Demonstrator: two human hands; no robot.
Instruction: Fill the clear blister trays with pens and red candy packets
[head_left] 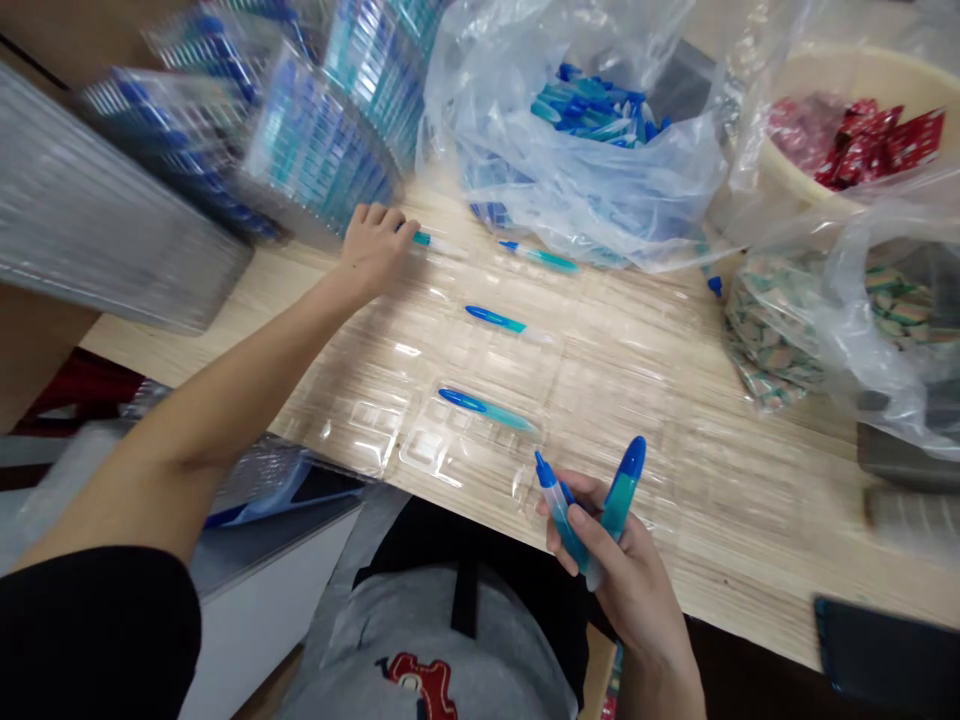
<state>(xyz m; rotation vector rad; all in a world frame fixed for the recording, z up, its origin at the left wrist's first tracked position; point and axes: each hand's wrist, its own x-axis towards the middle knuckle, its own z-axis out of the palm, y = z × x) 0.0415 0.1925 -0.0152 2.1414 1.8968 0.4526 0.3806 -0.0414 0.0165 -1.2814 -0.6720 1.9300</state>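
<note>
Right hand (622,565) is clenching two blue-and-teal pens (616,505), both upright across the fingers, blue ends up, held just above the near edge of the trays. Left hand (373,250) is reaching to the far end of the row, fingers (382,222) curled over the end of a third pen (435,241); can't tell if it's grasping or only pressing. That pen is lying in a clear blister tray (427,450).

Status: three more pens are sitting in the tray's slots, one far (540,258), one mid (501,322), one near (486,408), all lying parallel, blue ends pointing left. So four are placed, two are in hand. Cavities toward the right of the tray are showing bare.

Around it: stacked blister packs (322,130) are leaning at top left, blurred. A plastic bag of blue-and-teal pen parts (592,130) is sitting at the far edge of the wood-grain table (750,540). Red packets (862,145) are filling a cream basin (817,70), and a bag of printed wrappers (772,340) is lying just beside it.
</note>
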